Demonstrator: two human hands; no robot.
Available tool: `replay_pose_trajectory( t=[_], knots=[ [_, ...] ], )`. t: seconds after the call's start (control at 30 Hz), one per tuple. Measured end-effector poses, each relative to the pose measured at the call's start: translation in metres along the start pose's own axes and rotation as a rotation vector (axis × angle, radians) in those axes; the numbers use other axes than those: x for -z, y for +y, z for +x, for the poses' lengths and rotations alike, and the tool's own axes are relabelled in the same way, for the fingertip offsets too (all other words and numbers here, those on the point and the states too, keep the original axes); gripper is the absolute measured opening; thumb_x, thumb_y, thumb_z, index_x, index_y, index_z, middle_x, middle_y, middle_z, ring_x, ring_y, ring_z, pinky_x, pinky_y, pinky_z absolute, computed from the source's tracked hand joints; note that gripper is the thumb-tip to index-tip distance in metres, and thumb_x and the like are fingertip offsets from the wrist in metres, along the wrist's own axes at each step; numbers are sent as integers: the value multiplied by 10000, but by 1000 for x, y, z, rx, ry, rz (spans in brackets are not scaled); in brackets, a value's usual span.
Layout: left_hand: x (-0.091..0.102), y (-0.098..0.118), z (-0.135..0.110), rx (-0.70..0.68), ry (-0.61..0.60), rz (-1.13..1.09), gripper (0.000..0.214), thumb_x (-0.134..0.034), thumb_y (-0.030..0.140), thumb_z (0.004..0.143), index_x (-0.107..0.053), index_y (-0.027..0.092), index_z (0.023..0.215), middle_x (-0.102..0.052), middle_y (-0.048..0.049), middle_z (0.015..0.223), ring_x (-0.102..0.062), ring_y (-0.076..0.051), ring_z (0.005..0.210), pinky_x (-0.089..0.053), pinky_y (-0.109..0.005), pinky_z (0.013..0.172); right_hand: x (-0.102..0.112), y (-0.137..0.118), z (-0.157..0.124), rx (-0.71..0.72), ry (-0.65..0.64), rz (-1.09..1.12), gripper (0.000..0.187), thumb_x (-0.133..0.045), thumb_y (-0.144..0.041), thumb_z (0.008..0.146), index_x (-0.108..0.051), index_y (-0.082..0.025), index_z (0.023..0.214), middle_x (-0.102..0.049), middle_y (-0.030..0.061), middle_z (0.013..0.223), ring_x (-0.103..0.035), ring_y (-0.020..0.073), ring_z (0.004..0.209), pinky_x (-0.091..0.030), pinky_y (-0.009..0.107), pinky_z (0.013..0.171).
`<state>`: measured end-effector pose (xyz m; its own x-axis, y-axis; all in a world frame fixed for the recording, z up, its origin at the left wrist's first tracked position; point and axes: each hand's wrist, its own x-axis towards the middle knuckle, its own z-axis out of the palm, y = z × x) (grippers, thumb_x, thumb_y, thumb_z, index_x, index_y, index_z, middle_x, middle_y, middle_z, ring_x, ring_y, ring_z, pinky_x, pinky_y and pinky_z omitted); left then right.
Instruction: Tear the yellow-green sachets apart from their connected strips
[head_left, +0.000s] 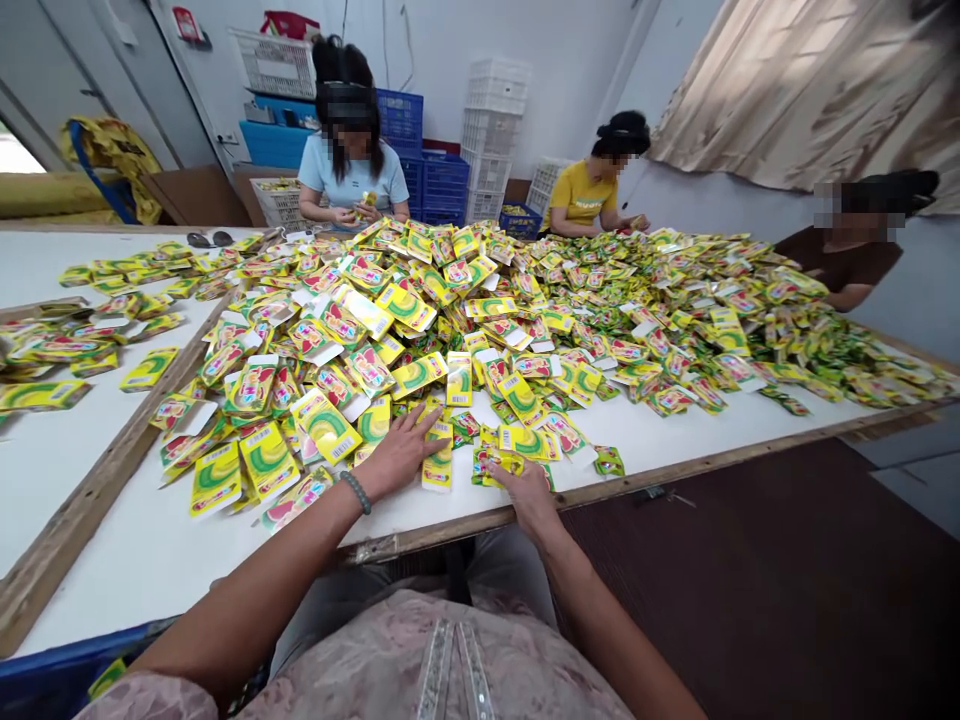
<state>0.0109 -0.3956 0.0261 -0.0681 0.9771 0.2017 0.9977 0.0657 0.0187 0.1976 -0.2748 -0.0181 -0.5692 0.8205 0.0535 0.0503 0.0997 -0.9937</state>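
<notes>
My left hand [396, 456] lies with its fingers spread over the near edge of the heap, touching a small yellow carton [437, 472] that has a green swirl and a barcode. To the right, my right hand [525, 492] is closed on small yellow-green packets [501, 464] just above the white tabletop; their exact number is hidden by the fingers. A green packet [609, 461] rests on its own beside that hand. In front of both hands rises a large heap of flat cartons [409, 305], printed yellow, green and red, some with white flaps open.
Wooden strips [97, 490] edge and divide the white table. More cartons [64, 345] lie left of the divider. Three people sit across the heap, one in a light-blue shirt [352, 170]. Blue crates [442, 185] and white crates [491, 140] stand behind. A blue bin [45, 670] is at lower left.
</notes>
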Motion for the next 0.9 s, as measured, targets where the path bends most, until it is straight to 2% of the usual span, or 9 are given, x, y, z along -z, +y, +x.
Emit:
replay_pose_trajectory(
  t=[0.07,0.13,0.23,0.33,0.43,0.53,0.7,0.77,0.9],
  knots=[
    [-4,0,3,-65,26,-60,367,-485,117,797,-607,286,1100,-428,-58,1385,-220,-296,1343,-222,-499,1038,-1,3,2,-9,32,53,368,-681,-406,642,-654,-138,892,-685,87,912,-625,216,806,-497,336,729],
    [-5,4,4,-79,66,-157,300,-460,163,833,-612,235,1082,-558,-78,1251,-318,-259,1301,-271,-430,1030,3,2,4,18,96,95,384,-657,-414,675,-634,-140,944,-678,85,941,-622,207,835,-493,340,761],
    [-3,13,-2,70,112,-347,308,-453,295,859,-571,181,1120,-662,-93,993,-573,-234,1006,-431,-324,826,13,-10,5,123,173,138,429,-606,-429,731,-588,-148,1055,-664,71,966,-614,189,858,-488,341,782],
    [1,25,-12,183,124,-547,378,-510,437,815,-570,189,1093,-660,-46,857,-596,-193,746,-423,-270,646,18,-31,5,261,183,48,408,-589,-424,750,-587,-161,1062,-659,56,942,-604,182,861,-479,325,786],
    [3,35,-23,247,210,-820,336,-524,456,803,-590,187,994,-637,-14,840,-564,-161,727,-408,-245,633,12,-49,7,342,59,-185,317,-590,-386,754,-623,-169,982,-661,44,892,-596,183,847,-461,313,793],
    [1,39,-33,364,286,-1044,306,-528,445,801,-590,168,915,-629,-14,845,-554,-151,741,-416,-239,645,2,-53,9,335,-103,-371,254,-587,-339,758,-644,-169,938,-664,47,882,-594,192,845,-444,313,790],
    [1,37,-46,399,243,-1092,288,-582,429,766,-612,166,879,-639,-17,841,-558,-158,756,-416,-243,660,-10,-56,13,406,-292,-502,194,-594,-305,756,-674,-179,880,-657,47,914,-582,188,853,-415,288,761],
    [5,37,-49,383,229,-1077,283,-602,421,754,-619,167,877,-637,-18,846,-557,-158,762,-416,-245,662,-14,-61,14,431,-318,-536,175,-581,-315,766,-676,-174,809,-647,35,829,-570,172,783,-403,265,701],
    [9,36,-51,412,251,-1200,281,-655,396,717,-619,160,867,-650,-21,849,-572,-156,772,-430,-241,667,-24,-71,13,455,-247,-569,202,-593,-343,753,-634,-154,694,-596,12,701,-514,143,685,-363,233,619]
  ],
)
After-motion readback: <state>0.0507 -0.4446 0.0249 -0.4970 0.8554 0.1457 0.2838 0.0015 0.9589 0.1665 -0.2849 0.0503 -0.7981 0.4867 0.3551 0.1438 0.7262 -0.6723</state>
